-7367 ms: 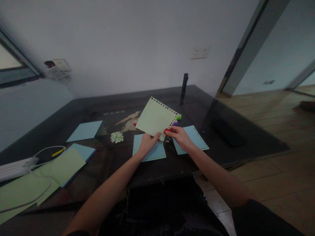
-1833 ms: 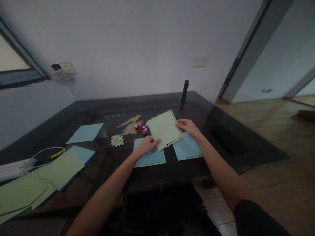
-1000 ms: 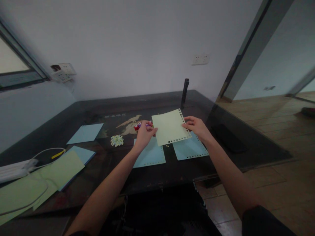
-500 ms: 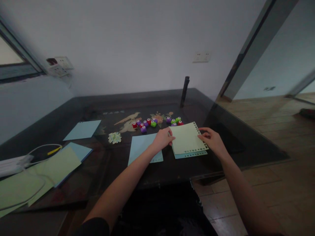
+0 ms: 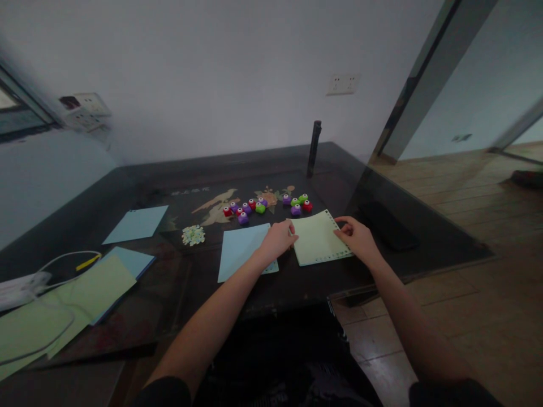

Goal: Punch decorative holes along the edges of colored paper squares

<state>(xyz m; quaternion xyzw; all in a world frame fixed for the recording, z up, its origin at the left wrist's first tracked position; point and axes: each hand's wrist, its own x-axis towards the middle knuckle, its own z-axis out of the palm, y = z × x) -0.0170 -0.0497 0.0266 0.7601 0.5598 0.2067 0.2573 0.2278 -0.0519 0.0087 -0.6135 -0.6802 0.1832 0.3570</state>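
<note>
A pale green sheet of paper with holes punched along its right and lower edges lies between my hands. My left hand pinches its left edge with thumb and fingers. At the opposite edge, my right hand holds the same sheet between thumb and fingers. Only a thin rim of the blue sheet underneath shows. Partly under my left wrist is a light blue sheet, also punched along its lower edge. Beyond the papers sit several small red, purple and green craft punches, with more punches to their left.
A small pile of paper cut-outs lies left of centre. Further left are another blue sheet, overlapping green papers and a white power strip with a cable. A black upright stick stands at the back; a dark flat object lies right.
The green sheet has come down over the blue one, so their edges nearly line up. Both hands keep their grip. The view has shifted slightly.
</note>
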